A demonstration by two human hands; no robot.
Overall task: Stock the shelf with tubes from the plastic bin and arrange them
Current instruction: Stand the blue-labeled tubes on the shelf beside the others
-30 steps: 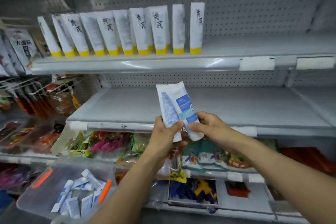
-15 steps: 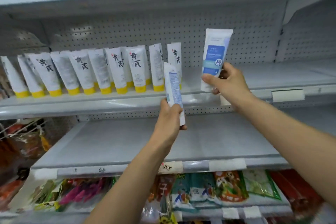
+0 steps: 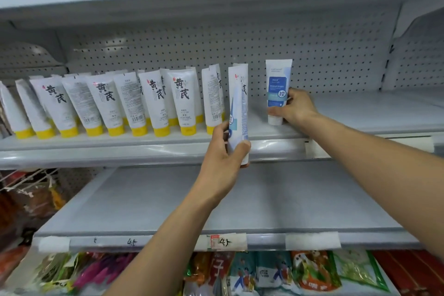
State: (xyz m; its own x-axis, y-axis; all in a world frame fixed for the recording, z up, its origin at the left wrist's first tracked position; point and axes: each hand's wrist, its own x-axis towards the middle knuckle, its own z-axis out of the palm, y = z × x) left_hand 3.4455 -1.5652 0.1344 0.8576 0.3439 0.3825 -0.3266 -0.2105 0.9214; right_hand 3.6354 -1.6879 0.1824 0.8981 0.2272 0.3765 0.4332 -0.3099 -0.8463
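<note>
right hand (image 3: 296, 108) pinches a blue tube (image 3: 278, 94) upright on the shelf (image 3: 360, 115), right of the yellow-capped row (image 3: 182, 103); left hand (image 3: 225, 151) grips a second tube (image 3: 237, 115). best seated cap-down, label forward, before release.

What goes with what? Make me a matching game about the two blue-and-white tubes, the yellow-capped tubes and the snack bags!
Things
1. right blue-and-white plastic tube, in the right hand
2. left blue-and-white plastic tube, in the left hand
3. white tubes with yellow caps
4. colourful snack bags

Places
A. bottom of the picture
B. lined up on the grey shelf's left
C. standing alone, cap-down, right of the row
D. held in front of the shelf's edge

Pairs: 1-C, 2-D, 3-B, 4-A
</note>
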